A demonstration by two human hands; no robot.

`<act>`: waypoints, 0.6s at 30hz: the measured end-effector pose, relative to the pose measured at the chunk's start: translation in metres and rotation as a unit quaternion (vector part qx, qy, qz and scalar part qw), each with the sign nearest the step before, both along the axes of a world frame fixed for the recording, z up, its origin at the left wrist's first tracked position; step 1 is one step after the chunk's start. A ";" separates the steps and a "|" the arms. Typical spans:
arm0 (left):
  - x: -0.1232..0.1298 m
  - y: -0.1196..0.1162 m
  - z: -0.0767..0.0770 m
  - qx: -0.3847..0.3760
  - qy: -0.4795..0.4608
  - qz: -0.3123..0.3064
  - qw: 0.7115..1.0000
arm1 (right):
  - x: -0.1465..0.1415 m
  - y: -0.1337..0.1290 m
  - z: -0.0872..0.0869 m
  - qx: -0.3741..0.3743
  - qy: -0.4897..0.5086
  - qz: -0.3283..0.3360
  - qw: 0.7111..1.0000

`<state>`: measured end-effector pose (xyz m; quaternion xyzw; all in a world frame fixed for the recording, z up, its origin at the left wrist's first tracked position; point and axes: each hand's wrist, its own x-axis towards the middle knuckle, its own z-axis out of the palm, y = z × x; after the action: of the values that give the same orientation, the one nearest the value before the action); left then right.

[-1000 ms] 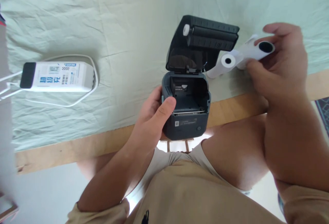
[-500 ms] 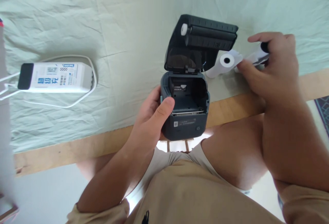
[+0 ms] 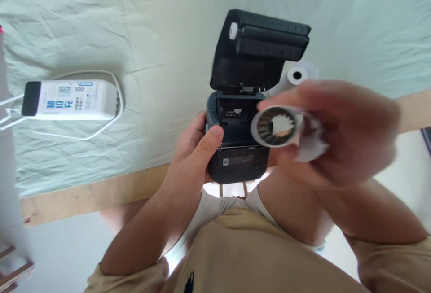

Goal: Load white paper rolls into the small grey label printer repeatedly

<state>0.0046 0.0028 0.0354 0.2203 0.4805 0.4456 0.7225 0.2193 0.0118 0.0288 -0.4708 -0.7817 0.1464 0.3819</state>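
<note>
A small dark label printer (image 3: 235,163) is gripped at its left side by my left hand (image 3: 198,149), thumb over the edge of the paper bay. Its lid (image 3: 247,66) is flipped up, showing a black roller with a white gear. My right hand (image 3: 350,136), blurred by motion, holds a paper roll (image 3: 257,138) in front of the printer's right side. The roll's hollow ribbed core faces me, and a loose flap of white paper hangs by my fingers. Behind my right hand lies another white paper roll (image 3: 286,82), partly covered by the lid and the hand.
To the left, a white power strip (image 3: 77,100) with a black end lies on the pale green cloth (image 3: 161,28), its white cable (image 3: 119,86) looped around it. A wooden table edge (image 3: 84,190) runs along the front, above my legs.
My right hand has picked up a paper roll from the table at right and brought it left, close to the printer. My left hand still holds the printer, which has shifted slightly left.
</note>
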 end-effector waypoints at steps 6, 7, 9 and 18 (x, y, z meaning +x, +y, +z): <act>-0.002 0.000 -0.002 0.017 0.055 0.015 0.998 | -0.025 0.022 -0.006 0.112 -0.016 0.015 0.993; -0.003 0.000 -0.003 0.020 0.064 0.005 0.998 | -0.023 0.025 -0.006 0.122 -0.037 0.022 0.992; -0.004 0.000 -0.005 0.031 0.072 -0.013 0.997 | -0.020 0.028 -0.006 0.132 -0.043 0.035 0.990; -0.003 -0.003 -0.011 0.060 0.007 -0.018 0.998 | -0.020 0.024 -0.009 0.159 -0.036 0.024 0.986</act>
<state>0.0017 0.0002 0.0243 0.2750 0.4543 0.4589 0.7123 0.1993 0.0354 0.0200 -0.3902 -0.8191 0.0122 0.4202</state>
